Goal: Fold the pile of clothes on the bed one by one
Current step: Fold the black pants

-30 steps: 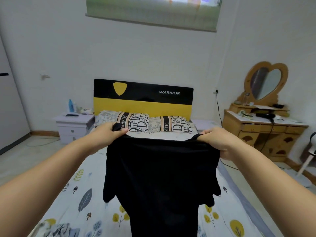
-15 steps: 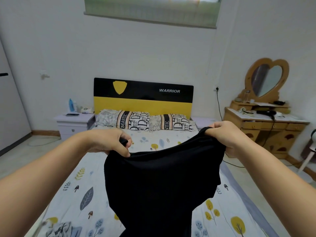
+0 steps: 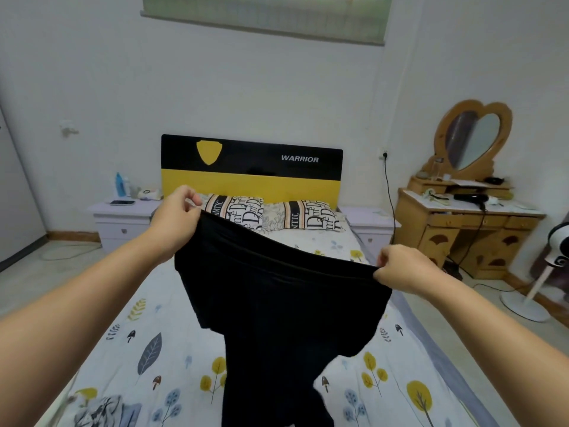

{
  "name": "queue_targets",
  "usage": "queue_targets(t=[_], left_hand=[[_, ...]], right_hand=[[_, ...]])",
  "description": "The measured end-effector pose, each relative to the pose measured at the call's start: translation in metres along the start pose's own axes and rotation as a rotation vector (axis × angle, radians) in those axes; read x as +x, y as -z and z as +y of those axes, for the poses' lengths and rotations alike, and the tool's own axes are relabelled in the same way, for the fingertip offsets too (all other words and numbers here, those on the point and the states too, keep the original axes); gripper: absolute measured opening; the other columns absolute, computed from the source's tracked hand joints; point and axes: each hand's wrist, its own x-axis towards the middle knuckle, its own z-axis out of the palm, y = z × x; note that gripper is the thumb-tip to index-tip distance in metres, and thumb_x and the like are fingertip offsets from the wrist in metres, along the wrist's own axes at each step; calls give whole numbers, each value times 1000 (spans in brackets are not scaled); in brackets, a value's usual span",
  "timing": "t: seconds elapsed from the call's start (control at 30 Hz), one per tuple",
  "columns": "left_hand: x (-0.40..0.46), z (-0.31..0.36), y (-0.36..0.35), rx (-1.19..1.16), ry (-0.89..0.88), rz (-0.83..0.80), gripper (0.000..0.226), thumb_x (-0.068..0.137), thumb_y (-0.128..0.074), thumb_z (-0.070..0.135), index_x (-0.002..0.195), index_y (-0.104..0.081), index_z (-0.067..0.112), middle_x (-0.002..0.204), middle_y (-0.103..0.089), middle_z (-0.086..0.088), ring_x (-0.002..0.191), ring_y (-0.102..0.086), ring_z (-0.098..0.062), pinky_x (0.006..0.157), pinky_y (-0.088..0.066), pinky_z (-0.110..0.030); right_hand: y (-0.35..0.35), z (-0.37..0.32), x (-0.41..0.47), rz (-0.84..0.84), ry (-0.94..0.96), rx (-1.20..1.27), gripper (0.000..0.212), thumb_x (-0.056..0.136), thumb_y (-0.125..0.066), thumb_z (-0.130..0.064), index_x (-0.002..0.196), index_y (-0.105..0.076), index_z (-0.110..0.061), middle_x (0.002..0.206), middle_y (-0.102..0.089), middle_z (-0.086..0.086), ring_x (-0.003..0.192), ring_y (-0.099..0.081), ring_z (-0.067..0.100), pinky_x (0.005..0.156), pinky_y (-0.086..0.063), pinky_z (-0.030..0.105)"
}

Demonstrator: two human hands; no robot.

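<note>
Black garment [image 3: 277, 297] held up over patterned bed [image 3: 147, 334], left hand [image 3: 177, 215] higher, right hand [image 3: 400, 269] gripping its top edge

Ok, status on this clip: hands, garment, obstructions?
Left hand and right hand pinching black garment top edge, held up above bed. Nothing in the way.

White walls are standing all around, with a window blind [image 3: 264, 18] hanging up high. A yellow-and-black headboard [image 3: 251, 169] is sitting between two pale nightstands [image 3: 123, 221] — and a wooden dresser [image 3: 465, 229] is holding a heart-shaped mirror [image 3: 474, 135].
</note>
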Motion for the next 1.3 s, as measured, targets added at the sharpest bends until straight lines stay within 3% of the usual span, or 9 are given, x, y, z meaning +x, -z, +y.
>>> queue_targets(t=[0.17,0.37,0.57,0.63,0.77,0.93,1.07,1.17,1.3], left_hand=[[-11,10,-5,171,-96,-160,15,96,-41,7,92,-52,17,72,-52,-15,54,-35,-19,50,-28,-28],[-24,14,11,141,-31,-481,13,94,-52,20,92,-64,14,96,-65,-5,83,-57,-12,73,-42,-23],[-38,13,39,397,121,-880,38,66,-81,12,93,-54,9,88,-63,-6,69,-61,-13,58,-46,-20],[-45,11,42,566,90,-792,23,75,-76,8,87,-59,16,89,-67,-5,75,-63,-12,63,-48,-19],[-55,4,44,291,80,-581,11,81,-67,-1,89,-71,7,86,-74,-9,75,-68,-15,65,-50,-15],[-82,24,52,-153,70,-409,41,90,-52,-1,68,-75,26,71,-73,5,63,-67,-4,53,-51,-12],[-99,64,59,-239,-72,-292,30,91,-50,4,80,-72,21,69,-72,7,60,-66,-3,54,-52,-14],[-98,84,67,-185,-174,-294,25,89,-54,8,82,-72,24,73,-73,9,65,-66,-1,58,-53,-13],[-77,55,42,200,-162,-372,8,89,-60,18,92,-67,16,93,-71,-7,92,-65,-21,85,-50,-38]], right_hand=[[-8,9,0,20,-25,593,24,88,-43,-8,68,-32,-11,63,-25,7,62,-22,20,63,-17,32],[-9,9,-13,-117,-79,950,30,96,-45,-20,107,-61,2,92,-63,18,79,-57,26,64,-41,32],[17,14,-31,-552,102,849,58,66,-81,-38,107,-67,0,108,-69,15,97,-67,28,77,-55,29],[25,21,-36,-628,177,790,55,61,-85,-22,107,-65,0,108,-67,18,96,-66,30,73,-56,29],[36,18,-56,-526,227,689,23,83,-61,4,104,-66,-1,100,-70,17,89,-69,25,65,-55,22],[55,13,-89,-222,176,659,15,88,-58,-12,90,-69,-2,76,-71,15,56,-66,18,43,-49,18],[84,10,-113,-127,257,795,37,53,-80,-30,81,-74,-6,78,-72,16,58,-69,23,51,-56,27],[97,7,-115,-23,267,890,13,63,-70,-21,69,-76,-11,70,-72,13,54,-69,21,46,-56,28],[76,4,-83,-68,142,817,18,88,-58,-11,78,-70,-1,63,-71,11,47,-66,18,40,-51,22]])
